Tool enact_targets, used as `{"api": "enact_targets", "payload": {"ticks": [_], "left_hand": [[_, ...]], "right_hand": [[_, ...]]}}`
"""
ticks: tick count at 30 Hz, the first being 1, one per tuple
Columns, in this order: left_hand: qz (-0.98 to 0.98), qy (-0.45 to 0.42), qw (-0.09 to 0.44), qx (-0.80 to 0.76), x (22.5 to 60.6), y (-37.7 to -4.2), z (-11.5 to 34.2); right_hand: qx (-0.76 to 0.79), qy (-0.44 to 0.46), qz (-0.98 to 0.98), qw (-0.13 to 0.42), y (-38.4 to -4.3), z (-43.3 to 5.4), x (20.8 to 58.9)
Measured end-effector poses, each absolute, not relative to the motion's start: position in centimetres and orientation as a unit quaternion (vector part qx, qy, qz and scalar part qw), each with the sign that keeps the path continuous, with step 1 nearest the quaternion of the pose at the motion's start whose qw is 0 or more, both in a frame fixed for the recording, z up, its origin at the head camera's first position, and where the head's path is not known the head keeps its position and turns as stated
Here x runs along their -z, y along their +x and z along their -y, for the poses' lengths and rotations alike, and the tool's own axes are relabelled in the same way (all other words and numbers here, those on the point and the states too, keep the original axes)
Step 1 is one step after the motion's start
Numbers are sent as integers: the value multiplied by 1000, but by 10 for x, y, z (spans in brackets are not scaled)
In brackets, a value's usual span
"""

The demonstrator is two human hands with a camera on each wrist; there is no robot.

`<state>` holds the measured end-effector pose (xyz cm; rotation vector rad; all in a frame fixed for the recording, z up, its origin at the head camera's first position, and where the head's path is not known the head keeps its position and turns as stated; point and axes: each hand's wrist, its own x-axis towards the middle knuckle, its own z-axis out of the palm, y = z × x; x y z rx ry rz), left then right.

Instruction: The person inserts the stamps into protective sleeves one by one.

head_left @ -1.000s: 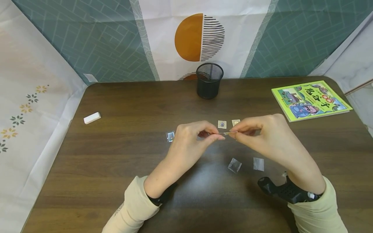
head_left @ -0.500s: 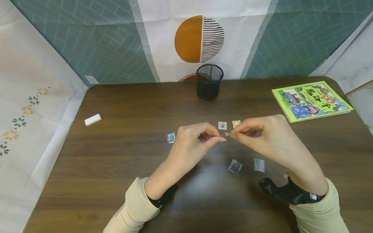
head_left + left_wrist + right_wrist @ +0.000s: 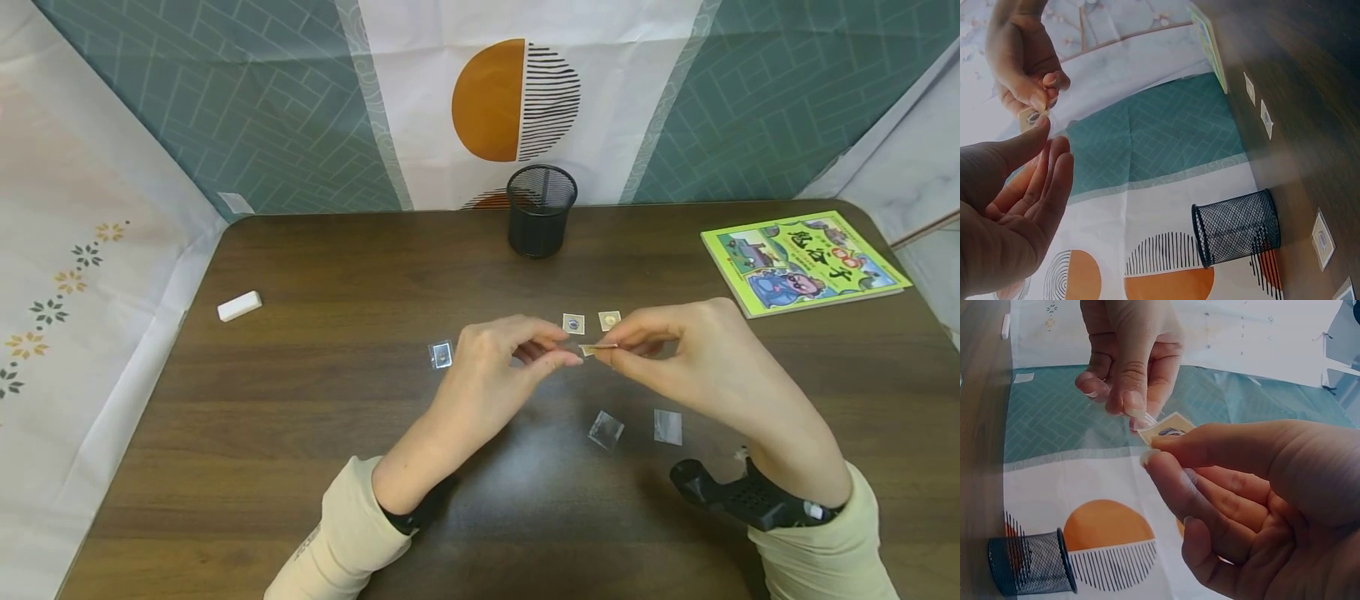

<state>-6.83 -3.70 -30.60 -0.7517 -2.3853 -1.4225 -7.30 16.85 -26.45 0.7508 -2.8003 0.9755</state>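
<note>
My right hand pinches a small cream postage stamp by one edge, between thumb and forefinger. A dark blue design shows on the stamp's face. Facing it, my left hand pinches a small clear plastic sleeve between thumb and forefinger; most of the sleeve is hidden by the fingers. Both hands are held above the table, with stamp and sleeve close together. Behind them two cream stamps, one with a blue mark and one paler, lie on the table. Left of my left hand lies a sleeved stamp.
Two clear sleeves, one tilted and one straighter, lie on the wooden table nearer me. A black mesh pen holder stands at the back, a green book lies back right, and a white eraser far left.
The right hand has shifted slightly right, and the stamp's free edge has come away from the left fingertips and tipped to show more of its face. The left hand has barely moved.
</note>
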Motion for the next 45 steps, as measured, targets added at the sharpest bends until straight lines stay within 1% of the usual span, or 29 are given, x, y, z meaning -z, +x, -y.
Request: {"api": "enact_targets", "payload": {"ticks": [4,7,16,26,31,36,45], "left_hand": [[829,-270,144,469,307,-68,37],[830,-269,143,467,306,-68,37],[839,-243,148,463,307,-68,37],[828,-230,129,495,305,-67,35],[820,-225,128,510,305,-67,36],[818,-224,127,514,305,-68,36],[823,-238,149,495,306,-67,36]], "right_hand": [[-319,226,920,16,-72,-168,264],[-324,219,920,9,-72,-168,263],[-349,233,907,26,-72,-167,265],[-349,240,904,55,-72,-167,263],[-349,234,906,45,-71,-167,262],[-344,227,910,48,-70,-166,263],[-337,237,910,53,-69,-163,265]]}}
